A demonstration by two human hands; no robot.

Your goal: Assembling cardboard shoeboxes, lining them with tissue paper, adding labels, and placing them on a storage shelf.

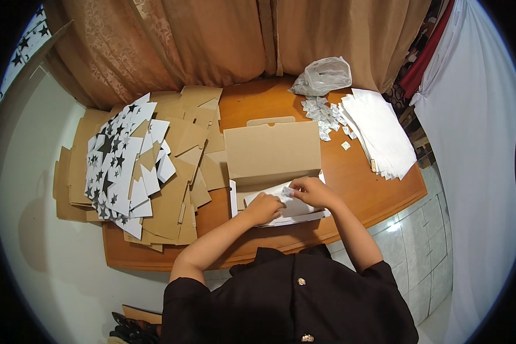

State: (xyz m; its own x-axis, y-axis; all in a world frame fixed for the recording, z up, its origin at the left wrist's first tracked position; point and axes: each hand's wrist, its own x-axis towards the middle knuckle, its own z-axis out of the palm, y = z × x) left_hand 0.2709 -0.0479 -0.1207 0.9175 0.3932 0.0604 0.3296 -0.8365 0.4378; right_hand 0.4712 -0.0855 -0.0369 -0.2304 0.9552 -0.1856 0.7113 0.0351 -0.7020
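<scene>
Brown curtains (212, 40) hang behind a wooden worktop (252, 100); white cloth (470, 114) drapes down the right side, and a tiled floor (413, 246) shows below it.

Worktop, left: heap of flat brown cardboard pieces (183, 135), overlapping and fanned out. On top of these lie white pieces with black and grey stars (112, 166), also overlapping.

Worktop, far right: crumpled translucent plastic bag (329, 77). Just in front of it, a scatter of small silvery packets (324, 117), one lying slightly apart at the near end. Beside them, a loosely fanned stack of white sheets (381, 135).

Centre, near edge: open cardboard box (272, 149), lid raised on the far side, brown inside, white along the visible outer edges. A white sheet (258, 196) lies within it.

Hands: both over the box interior, near each other. Right hand (311, 192) pinches a small packet (286, 192) at its fingertips, above the white sheet. Left hand (262, 209) is at the near side of the box, fingers curled over the sheet; cannot tell whether it grips anything, as the fingertips are partly hidden.
</scene>
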